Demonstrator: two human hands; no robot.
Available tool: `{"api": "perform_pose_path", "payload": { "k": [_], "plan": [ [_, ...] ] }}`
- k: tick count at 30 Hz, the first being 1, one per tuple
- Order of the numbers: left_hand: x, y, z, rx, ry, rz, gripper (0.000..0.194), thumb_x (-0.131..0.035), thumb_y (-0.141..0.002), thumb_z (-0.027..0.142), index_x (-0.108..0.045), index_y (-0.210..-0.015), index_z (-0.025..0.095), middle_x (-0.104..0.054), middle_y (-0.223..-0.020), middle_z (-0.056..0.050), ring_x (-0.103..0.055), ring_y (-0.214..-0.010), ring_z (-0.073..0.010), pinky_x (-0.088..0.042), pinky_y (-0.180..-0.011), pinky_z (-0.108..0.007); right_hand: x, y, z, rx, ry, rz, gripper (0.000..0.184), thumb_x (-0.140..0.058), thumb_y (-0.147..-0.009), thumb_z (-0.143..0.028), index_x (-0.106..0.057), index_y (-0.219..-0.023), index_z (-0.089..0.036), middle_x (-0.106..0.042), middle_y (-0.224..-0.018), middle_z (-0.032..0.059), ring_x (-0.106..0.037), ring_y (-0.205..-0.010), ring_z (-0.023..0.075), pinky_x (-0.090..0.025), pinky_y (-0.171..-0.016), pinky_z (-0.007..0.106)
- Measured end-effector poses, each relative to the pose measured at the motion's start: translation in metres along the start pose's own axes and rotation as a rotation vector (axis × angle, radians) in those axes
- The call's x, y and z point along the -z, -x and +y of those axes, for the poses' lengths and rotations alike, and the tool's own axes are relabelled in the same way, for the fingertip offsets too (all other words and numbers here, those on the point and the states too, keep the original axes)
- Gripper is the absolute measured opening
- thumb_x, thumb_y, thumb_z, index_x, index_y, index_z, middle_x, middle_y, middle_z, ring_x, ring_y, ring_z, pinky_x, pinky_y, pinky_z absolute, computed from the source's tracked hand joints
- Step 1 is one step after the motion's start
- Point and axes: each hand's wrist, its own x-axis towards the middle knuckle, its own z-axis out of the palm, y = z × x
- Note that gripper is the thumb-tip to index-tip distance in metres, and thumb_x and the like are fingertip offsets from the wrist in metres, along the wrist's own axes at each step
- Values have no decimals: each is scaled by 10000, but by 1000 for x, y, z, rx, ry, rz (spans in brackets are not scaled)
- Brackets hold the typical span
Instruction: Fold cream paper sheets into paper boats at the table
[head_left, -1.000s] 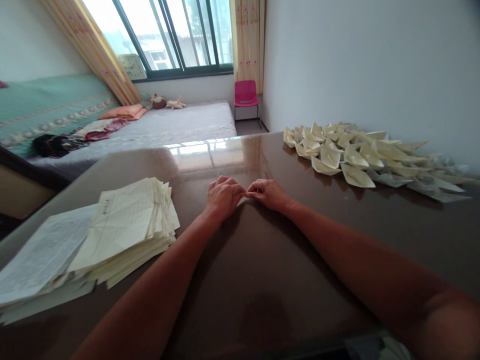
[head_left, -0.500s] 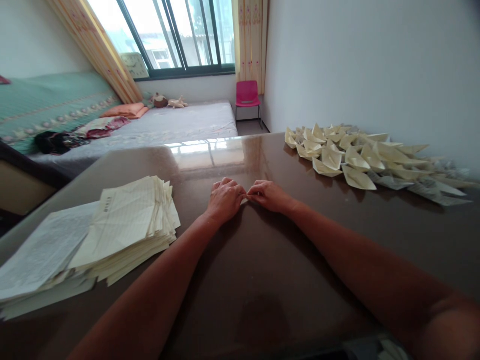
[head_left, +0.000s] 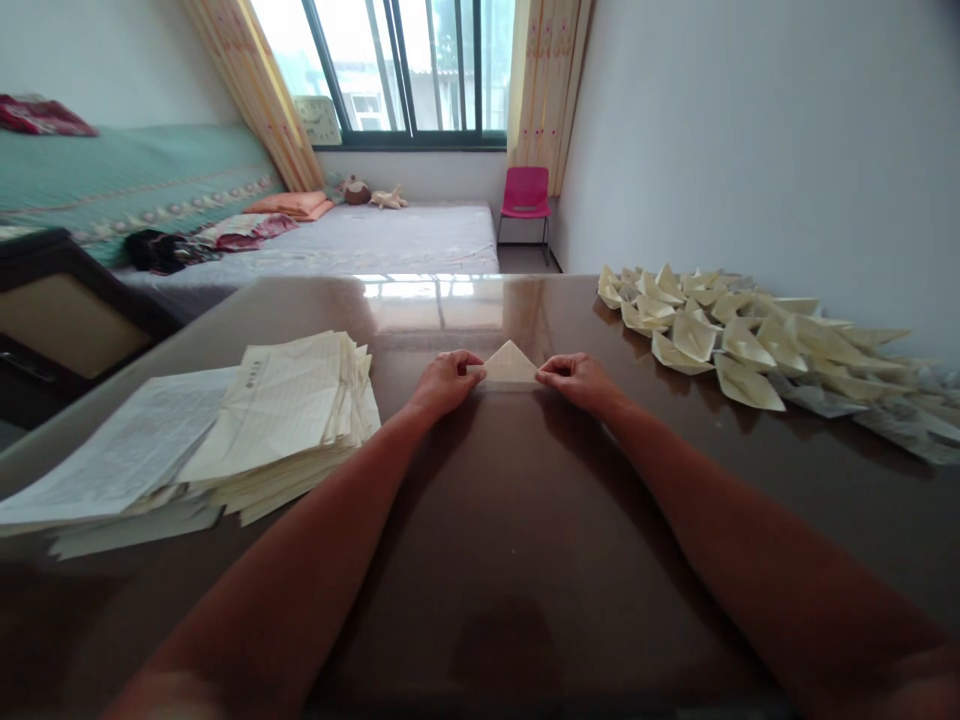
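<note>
Between my hands is a small folded paper (head_left: pixel 511 366), cream and triangular, with its point away from me and a straight band along the near edge. My left hand (head_left: pixel 448 380) pinches its left corner between thumb and fingers. At the right corner, my right hand (head_left: pixel 577 380) grips it the same way. The paper is just at or above the glossy brown table (head_left: pixel 480 480); whether it touches the surface I cannot tell.
To the left lies a stack of cream lined sheets (head_left: pixel 285 400), beside printed white sheets (head_left: pixel 127 440). Many folded paper boats (head_left: pixel 742 340) crowd the table's right side along the wall. Beyond the table are a bed (head_left: pixel 420 235) and a pink chair (head_left: pixel 526 192).
My hands have moved apart from touching each other, and the folded paper now shows as a triangle between them. The camera view has turned somewhat to the left.
</note>
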Motion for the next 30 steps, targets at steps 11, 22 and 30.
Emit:
{"api": "perform_pose_path", "payload": {
  "k": [11,22,30],
  "plan": [
    [-10,6,18,-44,150,-58,239,-632,-717,375,-714,-750,153,-580,-586,15,-482,-584,-115,-353,-547,-225,-1,11,-24,392,308,294,314,-593,-856,-310,-631,-1160,-243,-623,-1204,78,-506,-1113,265,-370,-916,388],
    [-14,13,22,64,486,-251,310,-635,-748,376,-709,-903,118,-590,-632,-8,-522,-575,-102,-418,-489,-195,-10,13,-24,519,274,161,157,-624,-861,-283,-613,-1011,-239,-699,-1002,13,-554,-1018,209,-294,-903,370],
    [-17,15,25,43,538,-231,196,-603,-780,253,-595,-939,139,-569,-630,18,-531,-558,-79,-404,-472,-156,-8,12,-25,581,320,99,130,-604,-886,-353,-701,-962,-313,-696,-956,-3,-531,-1005,208,-282,-894,373]
  ]
}}
